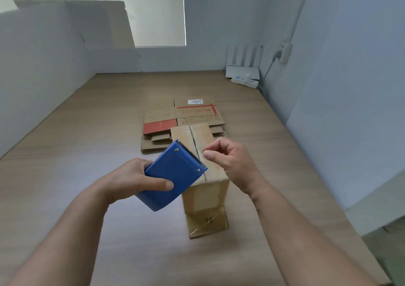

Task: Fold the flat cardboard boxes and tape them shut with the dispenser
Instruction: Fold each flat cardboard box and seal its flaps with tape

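A folded brown cardboard box stands upright on the wooden table, its two top flaps closed with a seam down the middle. My left hand grips a blue tape dispenser over the box's top left edge, toothed blade pointing away. My right hand hovers over the box top and pinches the clear tape end between thumb and forefinger, just beside the blade. Behind the box lies a stack of flat cardboard boxes with red print.
A white router and a power strip sit at the table's back right corner, with a cable running to a wall socket. White partition walls close in left and right. A large flat cardboard sheet leans at the back left.
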Demonstrator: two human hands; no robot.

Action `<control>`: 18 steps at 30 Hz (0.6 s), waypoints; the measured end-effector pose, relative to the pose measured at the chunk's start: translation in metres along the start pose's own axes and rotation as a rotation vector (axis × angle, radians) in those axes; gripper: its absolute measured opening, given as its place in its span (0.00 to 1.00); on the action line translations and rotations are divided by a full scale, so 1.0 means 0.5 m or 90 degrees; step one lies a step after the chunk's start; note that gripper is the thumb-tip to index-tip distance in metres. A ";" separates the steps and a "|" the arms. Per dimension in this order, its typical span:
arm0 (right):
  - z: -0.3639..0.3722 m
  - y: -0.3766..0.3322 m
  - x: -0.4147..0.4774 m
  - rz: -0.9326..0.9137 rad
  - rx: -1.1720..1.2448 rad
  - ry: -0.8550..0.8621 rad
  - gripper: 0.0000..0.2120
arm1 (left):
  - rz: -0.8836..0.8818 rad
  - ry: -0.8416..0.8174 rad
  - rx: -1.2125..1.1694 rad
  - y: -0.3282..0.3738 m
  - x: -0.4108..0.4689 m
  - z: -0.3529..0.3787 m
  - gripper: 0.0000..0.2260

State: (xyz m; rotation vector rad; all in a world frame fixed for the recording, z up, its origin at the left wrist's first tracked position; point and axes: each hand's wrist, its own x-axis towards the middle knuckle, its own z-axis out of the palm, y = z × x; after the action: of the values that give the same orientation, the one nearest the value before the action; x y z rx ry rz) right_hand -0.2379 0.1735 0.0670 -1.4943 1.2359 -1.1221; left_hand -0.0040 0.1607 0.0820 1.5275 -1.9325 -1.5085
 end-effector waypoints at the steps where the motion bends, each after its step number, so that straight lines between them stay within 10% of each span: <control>1: 0.003 0.001 0.000 -0.006 -0.010 0.010 0.06 | -0.004 0.000 0.003 0.001 0.002 0.000 0.31; 18: -0.002 0.055 -0.027 0.152 0.026 0.195 0.10 | -0.079 -0.022 0.109 0.006 -0.017 -0.046 0.45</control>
State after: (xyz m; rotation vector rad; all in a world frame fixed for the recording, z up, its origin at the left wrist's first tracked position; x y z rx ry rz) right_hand -0.2458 0.1830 0.0389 -1.1347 1.5449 -1.2348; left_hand 0.0141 0.1547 0.0974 1.7334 -2.0675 -1.4588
